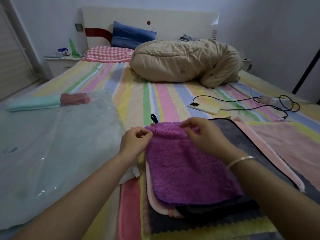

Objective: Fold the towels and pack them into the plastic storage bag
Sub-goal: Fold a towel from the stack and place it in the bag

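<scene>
- The purple towel [187,167] lies flat on top of a stack of towels [173,217] at the near edge of the striped bed [138,94].
- The left hand [135,141] pinches the towel's far-left corner, fingers curled narrow.
- The right hand [202,134] pinches the far edge, towards 1 o'clock from the left hand.
- The plastic storage bag [52,149] lies flat at 9 o'clock, its edge just beside the stack; a teal towel [34,103] and a red towel [74,98] sit at its far end.
- A grey towel [242,135] and a pink towel [285,144] spread out at 3 o'clock.
- Bare sheet lies open at 12 o'clock; a phone [204,106] and cable [242,101] lie at 1 o'clock.
</scene>
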`<state>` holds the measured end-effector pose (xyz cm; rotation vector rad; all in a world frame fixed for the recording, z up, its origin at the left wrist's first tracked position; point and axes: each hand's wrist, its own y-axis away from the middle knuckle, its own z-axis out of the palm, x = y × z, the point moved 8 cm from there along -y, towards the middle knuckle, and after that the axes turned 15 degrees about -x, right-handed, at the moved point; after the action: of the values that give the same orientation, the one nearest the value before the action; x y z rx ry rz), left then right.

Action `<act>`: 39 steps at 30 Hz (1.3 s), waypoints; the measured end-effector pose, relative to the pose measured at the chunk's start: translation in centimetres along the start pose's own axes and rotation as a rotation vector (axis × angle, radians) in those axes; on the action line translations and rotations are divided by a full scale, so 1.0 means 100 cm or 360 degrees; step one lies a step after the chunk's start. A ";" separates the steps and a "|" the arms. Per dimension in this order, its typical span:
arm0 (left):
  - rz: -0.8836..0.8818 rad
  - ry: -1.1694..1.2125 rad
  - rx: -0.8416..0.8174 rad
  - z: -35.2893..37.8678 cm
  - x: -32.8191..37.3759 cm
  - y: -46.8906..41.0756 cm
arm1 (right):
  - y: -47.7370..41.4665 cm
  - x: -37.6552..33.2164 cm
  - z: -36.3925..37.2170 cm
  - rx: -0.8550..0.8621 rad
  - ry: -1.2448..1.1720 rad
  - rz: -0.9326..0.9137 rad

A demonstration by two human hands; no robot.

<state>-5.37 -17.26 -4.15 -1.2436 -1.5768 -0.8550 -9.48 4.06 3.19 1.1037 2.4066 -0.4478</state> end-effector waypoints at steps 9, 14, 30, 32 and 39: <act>-0.0205 0.0036 0.0016 -0.009 -0.011 -0.022 | -0.084 0.040 0.002 -0.0311 0.0749 0.0058; -0.0134 -0.0057 -0.0084 -0.004 -0.006 -0.028 | -0.086 0.055 -0.007 -0.0199 0.0811 -0.0008; 0.0117 -0.1078 0.0169 0.014 0.018 -0.029 | -0.058 0.079 0.005 0.0020 0.0515 0.0153; 0.0284 -0.1160 0.0014 0.037 0.043 -0.008 | -0.035 0.061 0.020 -0.0211 0.0602 0.0077; 0.0463 -0.1556 -0.1070 0.120 0.034 0.098 | 0.075 0.047 0.051 -0.0627 0.0578 -0.0024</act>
<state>1.05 -2.75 -5.18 -2.5814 -1.7859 -0.6142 -5.04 9.36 -4.42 1.0548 2.6524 0.2412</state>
